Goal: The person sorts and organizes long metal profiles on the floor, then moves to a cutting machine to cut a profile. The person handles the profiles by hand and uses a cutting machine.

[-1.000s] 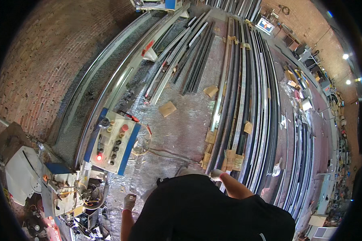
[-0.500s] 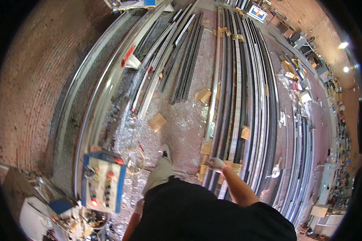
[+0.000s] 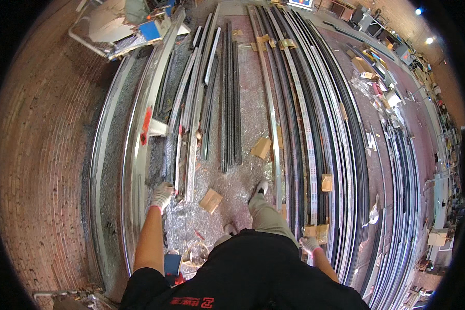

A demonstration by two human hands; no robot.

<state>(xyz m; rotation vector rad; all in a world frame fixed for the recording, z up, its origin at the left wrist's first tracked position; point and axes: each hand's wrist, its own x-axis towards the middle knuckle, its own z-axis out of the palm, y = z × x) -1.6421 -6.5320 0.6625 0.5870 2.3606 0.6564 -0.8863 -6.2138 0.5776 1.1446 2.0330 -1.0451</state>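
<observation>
Out ahead on the left, my left hand (image 3: 162, 196), in a pale striped knit glove, hangs over the floor with its fingers curled in and nothing visible in them. It appears nearest to the ends of long metal profiles (image 3: 190, 175). Low at my right side, my right hand (image 3: 310, 244) wears a similar glove, its fingers also curled and holding nothing I can see. Beneath it runs a bundle of long black and silver profiles (image 3: 323, 206), with a cardboard piece (image 3: 322, 233) lying across them. My feet are one ahead of the other on the floor between the profiles.
Cardboard pieces (image 3: 211, 200) lie on the littered floor. A long pale beam (image 3: 137, 191) with a red-marked bracket runs along the left, beside the brick wall (image 3: 41, 170). Dark profiles (image 3: 231, 113) lie ahead. More profiles (image 3: 398, 196) lie far right.
My view has moved forward and turned left. My left hand has swung up from beside my leg to the front; my right hand has dropped back. The blue-edged tray has mostly passed behind me.
</observation>
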